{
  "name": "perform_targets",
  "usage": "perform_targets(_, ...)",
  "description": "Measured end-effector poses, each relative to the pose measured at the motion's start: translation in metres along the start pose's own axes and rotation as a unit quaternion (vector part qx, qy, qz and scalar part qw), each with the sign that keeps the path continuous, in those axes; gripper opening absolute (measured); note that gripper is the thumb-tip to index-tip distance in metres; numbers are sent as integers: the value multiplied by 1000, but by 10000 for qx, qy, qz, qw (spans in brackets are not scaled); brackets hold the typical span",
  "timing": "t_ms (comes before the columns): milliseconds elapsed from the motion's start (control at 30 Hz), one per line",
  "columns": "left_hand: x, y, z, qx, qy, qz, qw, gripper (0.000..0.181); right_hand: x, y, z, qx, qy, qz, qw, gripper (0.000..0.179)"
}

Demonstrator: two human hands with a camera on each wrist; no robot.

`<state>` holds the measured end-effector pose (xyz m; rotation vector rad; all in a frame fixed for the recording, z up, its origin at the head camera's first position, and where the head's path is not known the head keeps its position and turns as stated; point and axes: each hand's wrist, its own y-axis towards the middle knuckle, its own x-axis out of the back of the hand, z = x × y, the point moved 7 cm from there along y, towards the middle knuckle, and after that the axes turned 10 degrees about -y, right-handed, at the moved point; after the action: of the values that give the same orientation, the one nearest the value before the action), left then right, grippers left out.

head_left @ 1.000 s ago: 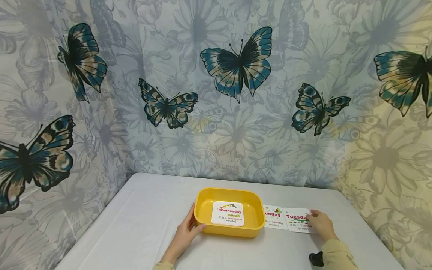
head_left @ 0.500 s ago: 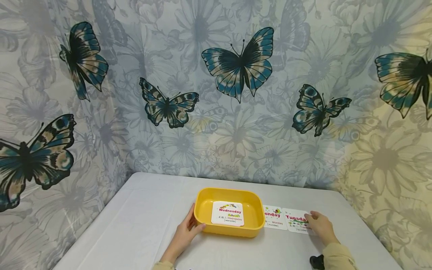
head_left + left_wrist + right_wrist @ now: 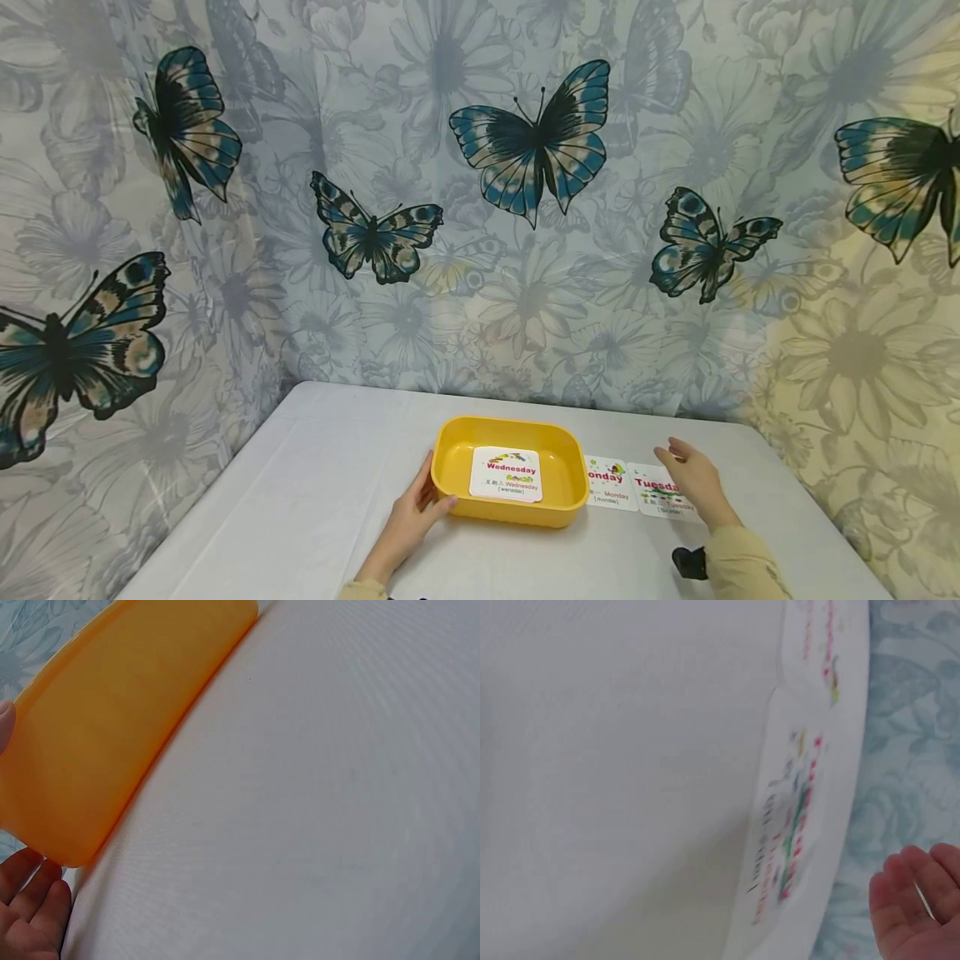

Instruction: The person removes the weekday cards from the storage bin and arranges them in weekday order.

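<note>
My left hand [image 3: 407, 523] holds the left end of a yellow plastic tray [image 3: 517, 512], thumb on the front wall and fingers around the corner. In the left wrist view those fingers [image 3: 45, 900] curve at the tray's lower corner. A white "Wednesday" card [image 3: 506, 475] lies inside the tray. Right of it on the table are a "Monday" card [image 3: 611, 493], partly hidden by the tray, and a "Tuesday" card [image 3: 656, 502]. My right hand [image 3: 697, 485] is raised over the Tuesday card, holding nothing. The right wrist view shows its fingers [image 3: 930, 881] loosely extended, away from the cards.
A white cloth covers the table [image 3: 285, 500], which ends at a wall hanging [image 3: 525, 333] printed with butterflies. A small black object [image 3: 688, 563] shows beside the right sleeve [image 3: 742, 567].
My right hand has let go of the Tuesday card and lifted up and slightly left. That card has shifted slightly left, close against the Monday card. My left hand and the tray stay put.
</note>
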<state>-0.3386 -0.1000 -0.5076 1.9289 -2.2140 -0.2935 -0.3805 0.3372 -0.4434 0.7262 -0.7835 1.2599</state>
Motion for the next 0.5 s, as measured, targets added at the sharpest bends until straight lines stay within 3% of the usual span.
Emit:
perform_targets(300,-4,-8,-29,28,-172,106,9998,81,1,-5,42,377,593,-109,9975,68)
perform_targets(500,-3,-6,-23,-1,-121,65,9999,80,-5,-4,65,395,808,10,9959,77)
